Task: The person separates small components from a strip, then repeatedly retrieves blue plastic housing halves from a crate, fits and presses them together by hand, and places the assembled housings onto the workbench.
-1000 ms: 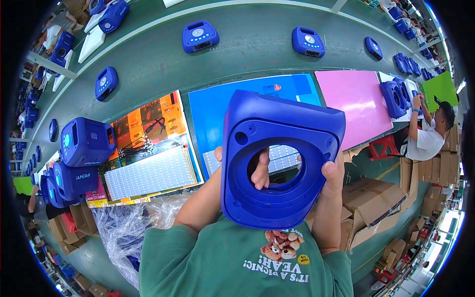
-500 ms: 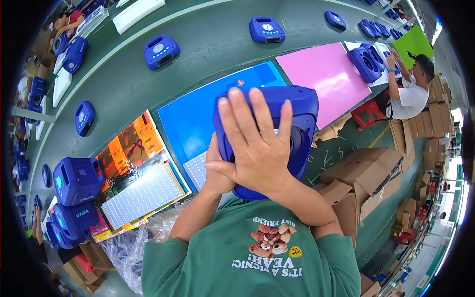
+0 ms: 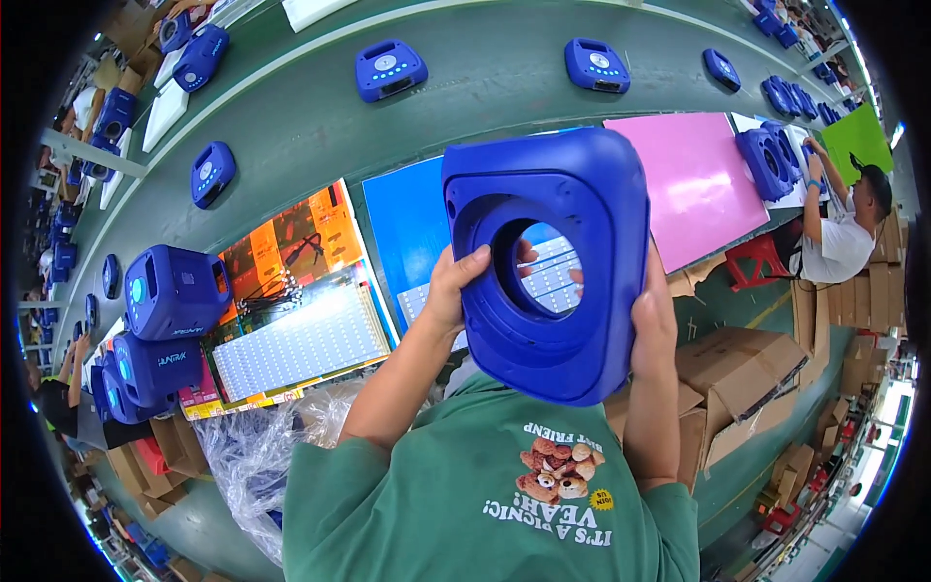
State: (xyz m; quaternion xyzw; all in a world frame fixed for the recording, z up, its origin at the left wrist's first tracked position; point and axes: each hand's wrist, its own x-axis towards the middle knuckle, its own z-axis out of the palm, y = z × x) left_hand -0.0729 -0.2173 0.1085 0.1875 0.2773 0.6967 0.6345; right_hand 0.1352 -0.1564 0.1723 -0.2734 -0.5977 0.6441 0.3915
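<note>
Raised in front of my chest is a blue plastic speaker housing (image 3: pixel 606 204), tilted, with a large round hole through its front. My left hand (image 3: pixel 454 289) grips its left side, the thumb lying at the rim of the hole. Fingertips behind the housing show through the opening. My right hand (image 3: pixel 656 325) is closed round the right side, its fingers mostly hidden behind the plastic. Under the housing lie a blue sheet (image 3: pixel 402 218) and part of a white sheet of small round stickers.
Left are sheets of stickers (image 3: pixel 296 344), black cables (image 3: pixel 281 291) and stacked blue speakers (image 3: pixel 175 291). A pink sheet (image 3: pixel 689 184) lies right, near a seated person (image 3: pixel 844 228). Blue panels (image 3: pixel 391 70) sit on the green conveyor (image 3: pixel 475 73). Cardboard boxes (image 3: pixel 742 364) stand lower right.
My right hand has left the front of the housing for its right side. The housing has turned, so its round hole now shows. The view has shifted, and the surroundings appear further right.
</note>
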